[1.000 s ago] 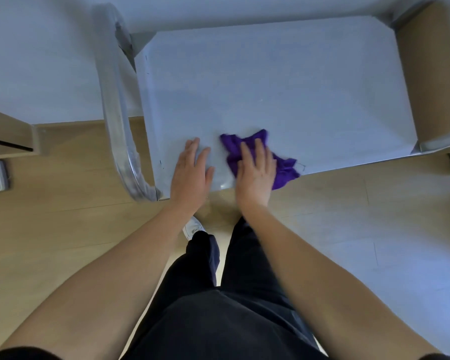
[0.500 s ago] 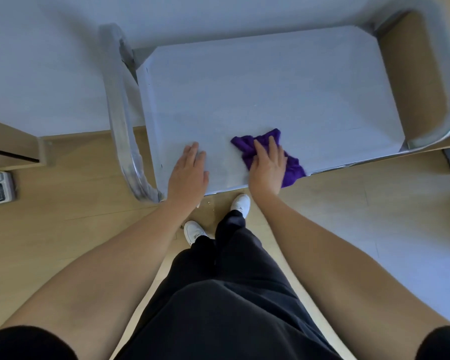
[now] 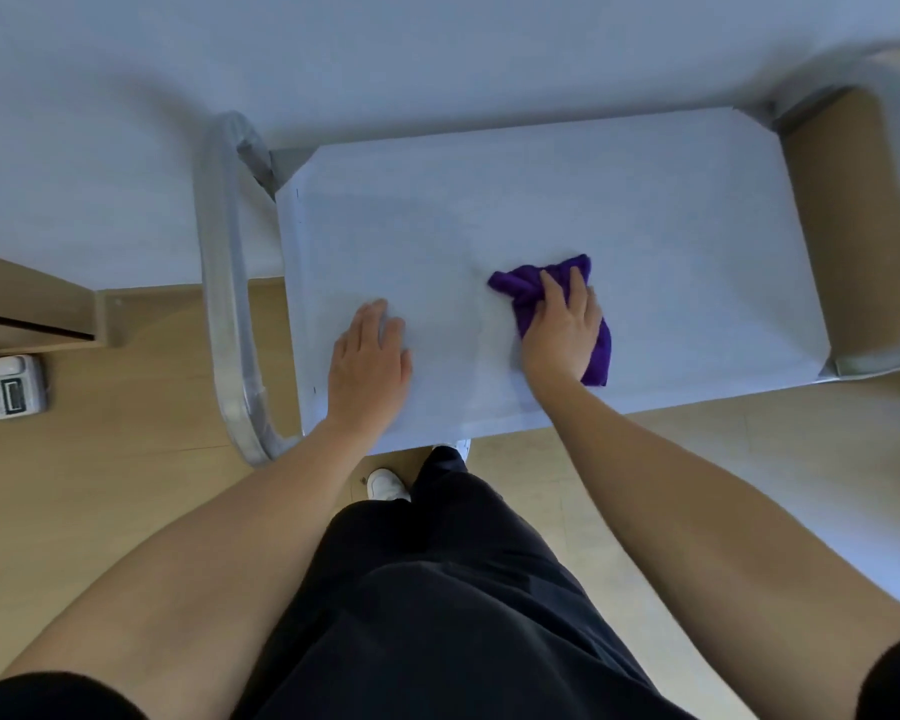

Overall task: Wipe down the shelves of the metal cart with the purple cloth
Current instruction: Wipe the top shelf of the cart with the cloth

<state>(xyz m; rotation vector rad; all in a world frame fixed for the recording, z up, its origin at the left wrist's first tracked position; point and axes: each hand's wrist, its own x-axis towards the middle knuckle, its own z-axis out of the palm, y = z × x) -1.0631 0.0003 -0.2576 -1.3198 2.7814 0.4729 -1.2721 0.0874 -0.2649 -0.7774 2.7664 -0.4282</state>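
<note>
Far left on the floor we see a small white device w/ buttons (image 3: 6,389), not part of the job. Next, the cart's curved metal handle (image 3: 224,283) bends round the left end of the top shelf (image 3: 619,200).

Our left hand (image 3: 367,363) lies flat & open on the shelf nr the front-left corner, fingers spread, holding nothing; we judge it's just bracing. To its right, a bit apart, our right hand (image 3: 559,337) presses down on the purple cloth (image 3: 536,283), fingers curled over the bunched fabric, which sits on the shelf roughly mid-width, toward the front edge.

Progress: we judge we're mid-wipe on the top shelf. No visible streaks or dirt, so we can't tell which parts are already done. The right half & back strip look untouched by the cloth's position, but that's a guess. Any lower shelves are hidden under the top one, so prob. still to do.
</note>
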